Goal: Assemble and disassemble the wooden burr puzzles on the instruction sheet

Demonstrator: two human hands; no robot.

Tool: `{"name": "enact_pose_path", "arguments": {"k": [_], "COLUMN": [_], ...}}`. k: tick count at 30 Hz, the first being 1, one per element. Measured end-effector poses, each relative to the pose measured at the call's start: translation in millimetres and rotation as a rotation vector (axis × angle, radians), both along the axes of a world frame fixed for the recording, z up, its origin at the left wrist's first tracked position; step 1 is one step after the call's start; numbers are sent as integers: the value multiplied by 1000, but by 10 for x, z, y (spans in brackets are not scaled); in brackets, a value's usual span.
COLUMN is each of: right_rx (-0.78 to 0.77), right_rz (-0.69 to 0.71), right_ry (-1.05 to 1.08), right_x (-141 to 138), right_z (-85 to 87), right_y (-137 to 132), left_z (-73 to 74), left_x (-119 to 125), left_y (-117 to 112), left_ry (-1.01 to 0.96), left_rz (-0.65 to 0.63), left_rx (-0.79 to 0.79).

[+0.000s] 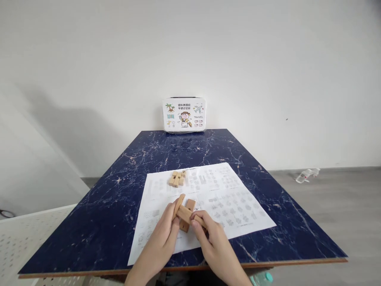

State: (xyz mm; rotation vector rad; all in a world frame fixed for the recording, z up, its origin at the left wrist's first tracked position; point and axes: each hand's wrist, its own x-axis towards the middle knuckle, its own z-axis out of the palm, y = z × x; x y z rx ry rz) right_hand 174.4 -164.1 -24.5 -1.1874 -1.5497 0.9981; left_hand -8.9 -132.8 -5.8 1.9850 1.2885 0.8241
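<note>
My left hand (165, 226) is closed around an upright wooden puzzle piece (178, 204). My right hand (210, 230) pinches another wooden puzzle piece (199, 219) between thumb and fingers. Between the hands, a wooden bar (185, 213) bridges the two held pieces; whether they interlock I cannot make out. Beneath and behind it, a wooden piece (191, 204) and a marked wooden piece (183, 226) lie on the printed paper sheet (178, 246), partly covered. Farther back on the sheet sits a small cluster of notched wooden pieces (177, 178).
The sheet of faint diagrams lies on a dark blue marbled table (98, 230). At the table's far end a white cartoon case (184, 115) stands against the wall. A white perforated surface (26, 238) is at left. A bottle with a teal cap (268, 277) is below the front edge.
</note>
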Motion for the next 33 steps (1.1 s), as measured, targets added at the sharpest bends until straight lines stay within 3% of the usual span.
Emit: {"name": "enact_pose_path", "arguments": {"k": [15, 26, 33], "right_rx": [27, -1, -26], "right_rz": [11, 6, 8], "right_ry": [-15, -17, 3], "right_x": [11, 11, -13], "right_z": [-21, -16, -36], "right_y": [20, 2, 21], "left_z": [-78, -22, -10], "left_x": [-41, -2, 9], "left_y": [7, -17, -45], "left_ry": [-31, 19, -22], "left_rz": [2, -58, -91], "left_rx": [-68, -36, -157]}}
